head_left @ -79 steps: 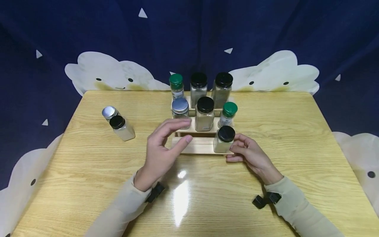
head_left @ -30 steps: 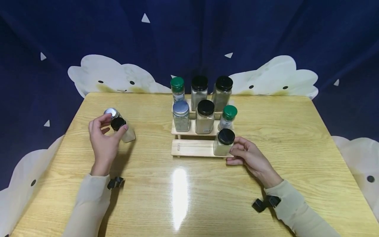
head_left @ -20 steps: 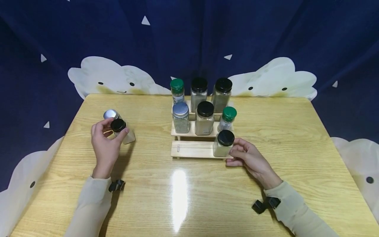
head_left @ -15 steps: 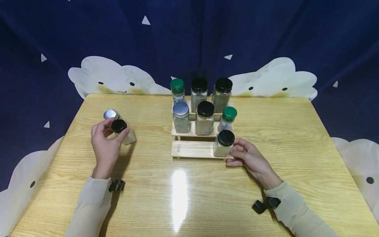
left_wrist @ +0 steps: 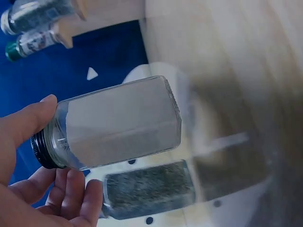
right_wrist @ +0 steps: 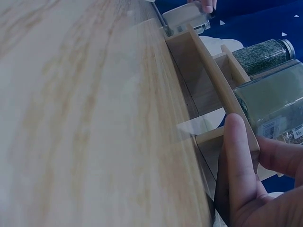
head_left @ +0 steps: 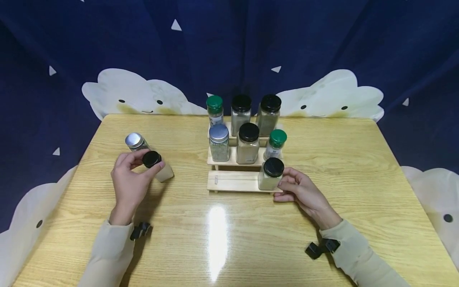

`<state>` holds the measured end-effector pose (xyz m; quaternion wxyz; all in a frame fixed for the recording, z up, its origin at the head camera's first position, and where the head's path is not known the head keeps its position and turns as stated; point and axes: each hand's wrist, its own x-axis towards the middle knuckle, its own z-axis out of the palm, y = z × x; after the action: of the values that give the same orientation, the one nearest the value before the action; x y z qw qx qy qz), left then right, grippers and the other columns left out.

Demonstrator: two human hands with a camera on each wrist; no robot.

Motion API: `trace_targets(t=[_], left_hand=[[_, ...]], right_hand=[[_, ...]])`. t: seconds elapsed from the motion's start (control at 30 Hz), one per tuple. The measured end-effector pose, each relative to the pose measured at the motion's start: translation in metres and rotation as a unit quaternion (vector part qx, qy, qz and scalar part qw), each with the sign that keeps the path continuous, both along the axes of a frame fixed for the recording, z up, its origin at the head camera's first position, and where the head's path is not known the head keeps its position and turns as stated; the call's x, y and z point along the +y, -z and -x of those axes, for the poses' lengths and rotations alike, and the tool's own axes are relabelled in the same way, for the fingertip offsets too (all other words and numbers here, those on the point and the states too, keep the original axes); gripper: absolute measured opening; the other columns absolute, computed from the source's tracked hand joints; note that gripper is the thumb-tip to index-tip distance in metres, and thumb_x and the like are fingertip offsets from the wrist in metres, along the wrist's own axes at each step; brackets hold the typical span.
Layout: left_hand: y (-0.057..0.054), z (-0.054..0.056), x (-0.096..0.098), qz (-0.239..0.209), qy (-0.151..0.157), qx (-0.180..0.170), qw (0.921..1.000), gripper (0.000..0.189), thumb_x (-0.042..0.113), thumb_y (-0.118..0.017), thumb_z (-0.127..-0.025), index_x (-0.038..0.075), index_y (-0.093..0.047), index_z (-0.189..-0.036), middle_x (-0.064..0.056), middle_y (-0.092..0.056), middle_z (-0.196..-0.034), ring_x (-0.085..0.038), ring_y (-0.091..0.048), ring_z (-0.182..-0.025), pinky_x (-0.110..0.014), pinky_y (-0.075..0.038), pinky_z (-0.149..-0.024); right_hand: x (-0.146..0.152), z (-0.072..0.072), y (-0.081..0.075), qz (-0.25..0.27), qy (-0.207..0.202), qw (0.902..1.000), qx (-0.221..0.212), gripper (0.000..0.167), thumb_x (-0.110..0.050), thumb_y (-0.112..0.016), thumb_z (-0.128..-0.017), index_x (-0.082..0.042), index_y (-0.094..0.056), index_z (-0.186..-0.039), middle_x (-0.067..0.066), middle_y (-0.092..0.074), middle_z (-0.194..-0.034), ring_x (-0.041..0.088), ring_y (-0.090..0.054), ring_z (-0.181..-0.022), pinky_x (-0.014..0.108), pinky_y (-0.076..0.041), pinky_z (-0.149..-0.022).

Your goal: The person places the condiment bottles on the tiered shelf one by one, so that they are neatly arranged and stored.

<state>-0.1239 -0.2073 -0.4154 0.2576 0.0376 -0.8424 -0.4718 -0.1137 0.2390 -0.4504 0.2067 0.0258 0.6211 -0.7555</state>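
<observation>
My left hand (head_left: 130, 181) pinches a glass spice jar (left_wrist: 120, 123) of pale powder just below its black lid (head_left: 152, 158). In the left wrist view the jar's base stands apart from the tabletop. Behind it is a silver-lidded jar (head_left: 134, 140) with dark green flakes (left_wrist: 149, 189). My right hand (head_left: 305, 191) grips the right end of the lowest step of a wooden spice rack (head_left: 233, 181), fingers on both sides of the board (right_wrist: 213, 71). Close to those fingers, a squat black-lidded jar (head_left: 271, 175) stands on that step.
On the middle step are a silver-lidded jar (head_left: 219, 145), a black-lidded jar (head_left: 248, 145) and a small green-lidded one (head_left: 275, 143). The top step bears a green-lidded jar (head_left: 215, 109) and two black-lidded jars. A dark blue curtain (head_left: 229, 48) hangs behind the table.
From beside the rack my left hand went left to the loose jars and took hold of the black-lidded one. That jar has since shifted right and nearer. My right hand stays on the rack.
</observation>
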Motion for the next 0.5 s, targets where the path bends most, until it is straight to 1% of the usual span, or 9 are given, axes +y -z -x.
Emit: trace_targets(t=[0.13, 0.27, 0.37, 0.5], left_hand=[[-0.007, -0.004, 0.004, 0.004, 0.010, 0.019, 0.9998, 0.049, -0.001, -0.100, -0.075, -0.005, -0.079, -0.119, -0.008, -0.065, -0.104, -0.001, -0.059, -0.093, -0.023, -0.048, -0.087], [-0.016, -0.009, 0.011, 0.004, 0.027, 0.021, 0.9994, 0.049, 0.001, -0.101, -0.075, -0.002, -0.080, -0.119, -0.008, -0.066, -0.107, -0.003, -0.059, -0.093, -0.020, -0.047, -0.087], [-0.023, -0.014, 0.018, 0.000, 0.042, 0.022, 0.9989, 0.049, 0.001, -0.101, -0.074, -0.002, -0.080, -0.118, -0.009, -0.067, -0.109, -0.005, -0.060, -0.094, -0.020, -0.049, -0.086], [-0.031, -0.020, 0.029, -0.003, 0.068, 0.028, 0.9973, 0.048, -0.001, -0.101, -0.073, -0.003, -0.080, -0.117, -0.011, -0.067, -0.108, -0.008, -0.062, -0.095, -0.016, -0.055, -0.081]], right_hand=[[0.000, 0.000, 0.000, 0.003, 0.000, 1.0000, -0.003, 0.026, 0.013, -0.051, -0.106, 0.005, -0.050, -0.131, 0.012, -0.066, -0.096, 0.024, -0.078, -0.084, 0.040, -0.068, -0.081], [0.000, 0.001, -0.001, 0.005, 0.000, 1.0000, -0.004, 0.026, 0.013, -0.051, -0.107, 0.005, -0.051, -0.131, 0.013, -0.068, -0.098, 0.024, -0.078, -0.084, 0.040, -0.069, -0.081], [0.000, 0.001, -0.001, 0.007, -0.001, 1.0000, -0.004, 0.026, 0.013, -0.051, -0.107, 0.005, -0.051, -0.131, 0.013, -0.068, -0.099, 0.024, -0.078, -0.084, 0.040, -0.069, -0.081], [0.000, 0.001, 0.000, 0.007, -0.001, 1.0000, -0.003, 0.025, 0.013, -0.051, -0.107, 0.004, -0.051, -0.131, 0.013, -0.067, -0.098, 0.024, -0.078, -0.084, 0.040, -0.068, -0.081]])
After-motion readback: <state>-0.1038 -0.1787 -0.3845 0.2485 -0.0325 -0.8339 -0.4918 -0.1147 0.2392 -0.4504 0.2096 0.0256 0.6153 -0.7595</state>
